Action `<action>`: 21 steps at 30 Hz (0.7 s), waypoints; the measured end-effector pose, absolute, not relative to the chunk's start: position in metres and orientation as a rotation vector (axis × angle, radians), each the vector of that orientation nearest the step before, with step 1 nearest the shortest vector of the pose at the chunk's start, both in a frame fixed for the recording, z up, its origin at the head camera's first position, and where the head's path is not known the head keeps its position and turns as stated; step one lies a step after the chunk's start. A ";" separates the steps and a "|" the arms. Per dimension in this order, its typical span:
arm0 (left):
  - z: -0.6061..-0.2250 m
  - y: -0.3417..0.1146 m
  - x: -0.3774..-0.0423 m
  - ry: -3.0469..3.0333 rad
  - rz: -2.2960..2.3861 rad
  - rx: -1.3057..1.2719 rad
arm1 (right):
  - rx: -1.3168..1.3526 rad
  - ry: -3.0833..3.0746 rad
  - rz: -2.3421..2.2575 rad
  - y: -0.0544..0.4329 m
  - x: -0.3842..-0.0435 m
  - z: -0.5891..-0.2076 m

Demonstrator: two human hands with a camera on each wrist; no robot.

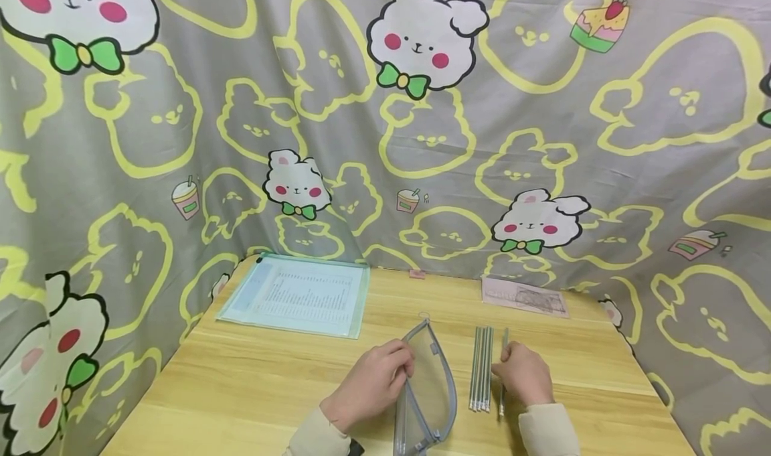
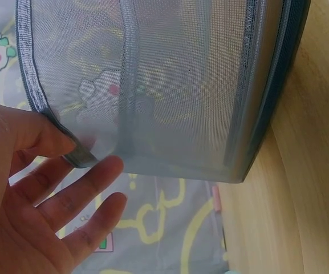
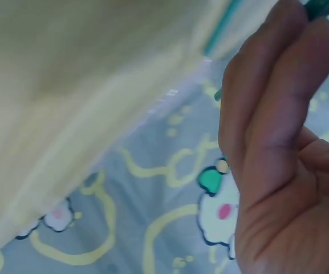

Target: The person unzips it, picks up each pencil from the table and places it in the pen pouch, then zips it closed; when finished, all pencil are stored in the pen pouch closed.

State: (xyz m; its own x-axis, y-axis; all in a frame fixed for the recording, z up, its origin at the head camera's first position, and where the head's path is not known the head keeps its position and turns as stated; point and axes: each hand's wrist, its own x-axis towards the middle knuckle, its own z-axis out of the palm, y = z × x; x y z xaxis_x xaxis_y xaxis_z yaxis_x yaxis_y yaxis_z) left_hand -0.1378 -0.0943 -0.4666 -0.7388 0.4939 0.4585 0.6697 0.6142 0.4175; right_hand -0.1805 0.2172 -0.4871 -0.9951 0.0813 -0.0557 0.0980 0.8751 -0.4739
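My left hand (image 1: 372,384) pinches the trim of a grey zippered mesh pouch (image 1: 436,386) between thumb and index finger. The pouch stands on its side with its mouth spread; the left wrist view shows its see-through mesh (image 2: 175,103) and dark zipper edge. To its right, several striped green-grey pencils (image 1: 481,369) lie side by side in a row, eraser ends toward me. Just right of that row my right hand (image 1: 526,373) pinches a single pencil (image 1: 502,404). In the right wrist view its curled fingers (image 3: 272,108) hide most of this pencil.
A pale teal document folder (image 1: 363,295) with a printed sheet inside lies at the back left of the wooden table (image 1: 241,389). At the back right is a pink printed card (image 1: 500,292). A small pink item (image 1: 417,274) sits by the patterned curtain (image 1: 337,134) behind the table.
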 end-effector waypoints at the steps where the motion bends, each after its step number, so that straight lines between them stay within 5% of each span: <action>1: -0.467 -0.094 -0.138 -2.545 -0.839 -0.943 | 0.128 3.010 -0.778 0.214 -0.179 -0.483; 21: -0.466 -0.095 -0.137 -2.533 -0.825 -0.933 | -0.255 2.806 -1.144 0.142 -0.132 -0.415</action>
